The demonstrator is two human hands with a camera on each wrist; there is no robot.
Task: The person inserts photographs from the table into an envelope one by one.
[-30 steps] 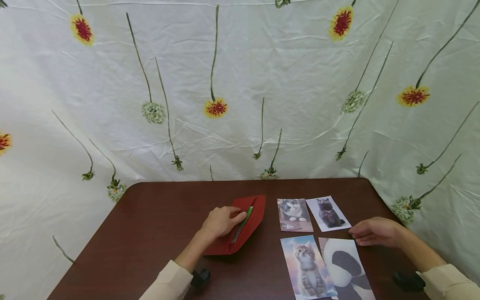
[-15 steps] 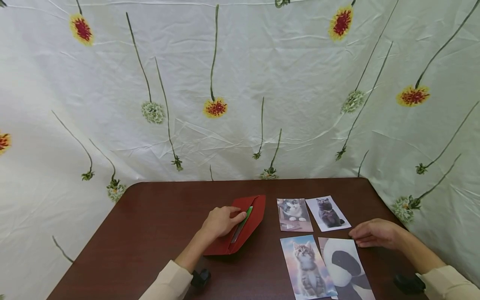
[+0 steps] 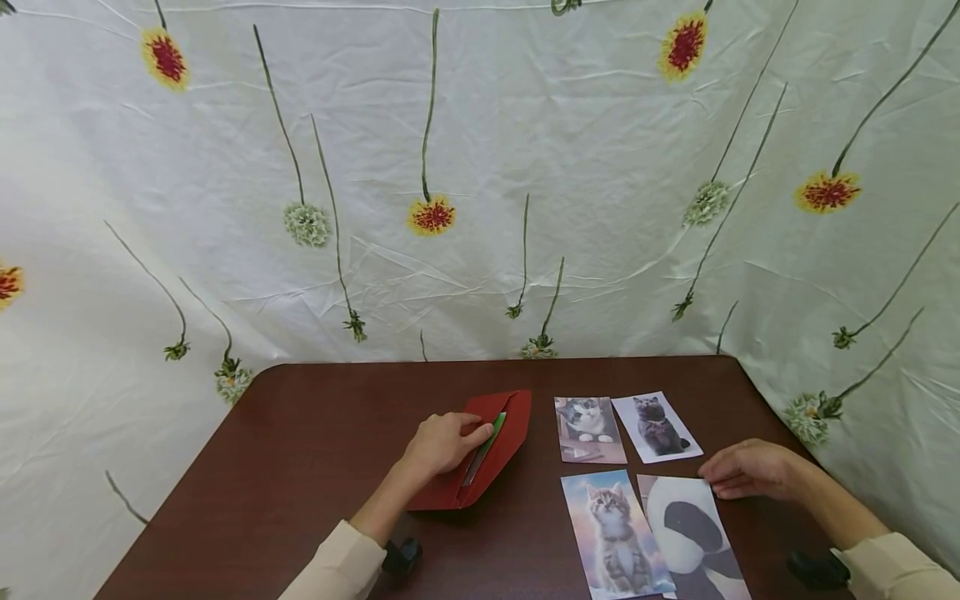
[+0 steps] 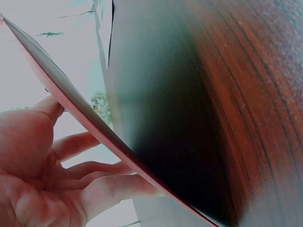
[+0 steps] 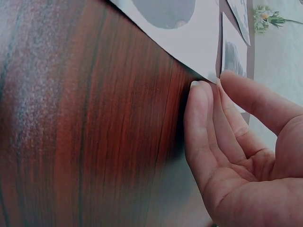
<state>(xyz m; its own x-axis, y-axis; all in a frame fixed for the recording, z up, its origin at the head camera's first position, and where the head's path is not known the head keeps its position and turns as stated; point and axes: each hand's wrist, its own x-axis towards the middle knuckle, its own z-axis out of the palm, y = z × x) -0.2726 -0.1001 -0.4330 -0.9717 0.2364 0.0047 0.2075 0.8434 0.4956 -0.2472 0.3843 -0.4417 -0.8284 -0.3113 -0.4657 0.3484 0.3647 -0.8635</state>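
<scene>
A red paper envelope (image 3: pixel 497 460) stands tilted on the table in the head view, its slot gaping with a green-edged item (image 3: pixel 486 450) inside. My left hand (image 3: pixel 438 443) grips the envelope's left side, thumb near the slot. The left wrist view has the envelope edge-on (image 4: pixel 102 135), with the fingers against it. At the right, my right hand (image 3: pixel 753 469) pinches the upper right corner of a panda photo (image 3: pixel 693 533). In the right wrist view that corner sits between the thumb and the fingertips (image 5: pixel 201 90); the exact contact is hard to see.
A kitten photo (image 3: pixel 617 533) overlaps the panda photo's left edge. Behind them lie a photo of a white-and-grey cat (image 3: pixel 590 429) and one of a dark grey cat (image 3: pixel 657 427). The dark brown table (image 3: pixel 315 450) meets a flowered white cloth (image 3: pixel 480 283) at the back.
My right hand has shifted very slightly toward me at the panda photo's corner. The left hand, the envelope and the other photos keep their places.
</scene>
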